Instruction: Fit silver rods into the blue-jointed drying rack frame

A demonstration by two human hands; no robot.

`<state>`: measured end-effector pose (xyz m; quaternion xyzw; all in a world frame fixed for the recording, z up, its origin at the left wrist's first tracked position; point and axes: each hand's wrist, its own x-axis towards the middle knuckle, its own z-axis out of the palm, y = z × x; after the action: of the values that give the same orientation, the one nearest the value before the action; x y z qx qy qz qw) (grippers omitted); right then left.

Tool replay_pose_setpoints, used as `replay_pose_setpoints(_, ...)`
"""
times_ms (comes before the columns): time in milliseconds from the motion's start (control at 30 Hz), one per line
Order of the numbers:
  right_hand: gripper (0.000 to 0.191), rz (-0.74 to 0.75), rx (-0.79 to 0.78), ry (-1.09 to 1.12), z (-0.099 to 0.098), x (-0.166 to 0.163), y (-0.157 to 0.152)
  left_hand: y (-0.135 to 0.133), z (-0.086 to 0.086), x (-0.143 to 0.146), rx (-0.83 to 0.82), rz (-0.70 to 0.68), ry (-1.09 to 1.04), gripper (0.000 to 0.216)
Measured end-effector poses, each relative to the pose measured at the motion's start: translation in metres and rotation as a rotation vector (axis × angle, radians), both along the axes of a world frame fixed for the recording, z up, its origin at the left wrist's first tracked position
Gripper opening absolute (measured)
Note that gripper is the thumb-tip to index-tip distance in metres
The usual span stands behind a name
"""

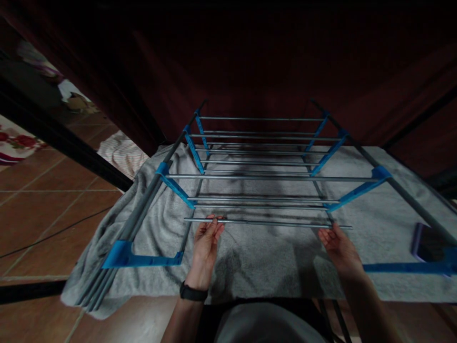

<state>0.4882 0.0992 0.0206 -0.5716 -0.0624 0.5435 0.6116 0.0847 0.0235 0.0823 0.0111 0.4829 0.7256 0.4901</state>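
Observation:
A thin grey metal rod [271, 223] runs crosswise in front of me, held level near both ends. My left hand [207, 236] pinches it left of its middle, thumb on top. My right hand [337, 243] grips it close to its right end. Beyond the rod stands a rack frame [271, 178] of grey tubes with several crossbars. Blue plastic brackets join its tubes; the nearest left bracket [143, 259] and nearest right bracket [403, 268] have no rod between them. A black band [193, 291] circles my left wrist.
Several loose rods [98, 288] lie under the frame's left front corner. The frame rests on a grey cloth [250, 281] over a raised surface. A phone [426, 243] lies at the right. A dark red curtain [257, 62] hangs behind; tiled floor [39, 214] shows left.

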Motion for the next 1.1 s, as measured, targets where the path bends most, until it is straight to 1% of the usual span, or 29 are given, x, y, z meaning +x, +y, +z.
replay_pose_setpoints(100,0.012,0.005,0.011,0.016,0.000,0.000,0.001,0.001,-0.004,0.002,0.007,-0.012,0.010,0.027)
replay_pose_setpoints(333,0.017,0.014,0.017,0.022,-0.005,0.009,0.003,0.005,-0.010,-0.003,-0.010,0.005,0.059,0.036)
replay_pose_setpoints(533,0.016,0.030,0.050,0.001,-0.010,0.010,0.003,0.010,-0.011,-0.003,-0.019,0.045,0.111,0.043)
replay_pose_setpoints(667,0.015,0.010,0.077,-0.004,-0.011,0.010,0.003,0.012,-0.009,-0.003,-0.004,0.007,0.147,0.049)
replay_pose_setpoints(800,0.017,-0.008,0.053,-0.016,-0.010,0.010,0.004,0.013,-0.007,-0.002,0.027,-0.023,0.134,0.056)
replay_pose_setpoints(967,0.014,0.021,0.082,-0.016,-0.010,0.011,0.003,0.016,-0.003,0.002,0.072,-0.068,0.127,0.051)
replay_pose_setpoints(1100,0.008,0.033,0.088,-0.004,-0.007,0.010,0.004,0.017,0.005,0.005,0.083,-0.102,0.110,0.044)
